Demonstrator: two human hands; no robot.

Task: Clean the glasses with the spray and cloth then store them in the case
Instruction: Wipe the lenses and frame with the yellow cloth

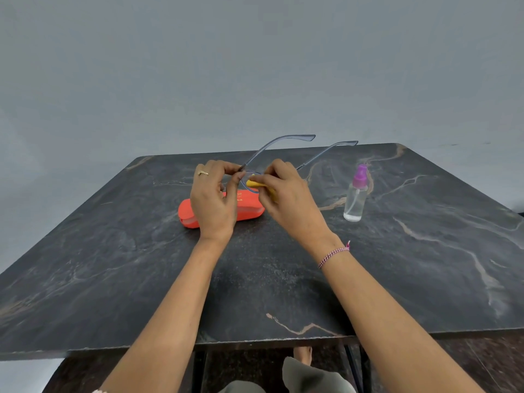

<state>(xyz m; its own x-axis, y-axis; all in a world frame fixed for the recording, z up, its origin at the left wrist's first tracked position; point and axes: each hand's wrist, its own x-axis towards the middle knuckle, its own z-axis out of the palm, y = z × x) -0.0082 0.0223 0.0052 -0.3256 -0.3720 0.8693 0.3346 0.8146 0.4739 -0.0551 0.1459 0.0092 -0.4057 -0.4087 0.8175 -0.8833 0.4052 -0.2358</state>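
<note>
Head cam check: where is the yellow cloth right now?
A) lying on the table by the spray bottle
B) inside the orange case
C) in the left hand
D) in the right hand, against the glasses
D: the right hand pinches the yellow cloth against the glasses, while the left hand holds the frame.

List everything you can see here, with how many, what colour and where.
table: one, dark marbled, under everything
glasses: one, grey-blue, held above the table
cloth: one, yellow, against a lens
case: one, orange-red, on the table below the glasses
spray bottle: one, clear with purple top, upright on the table's right
left hand: one, wears a gold ring, grips the glasses
right hand: one, pinches the cloth, bracelet at wrist
</note>
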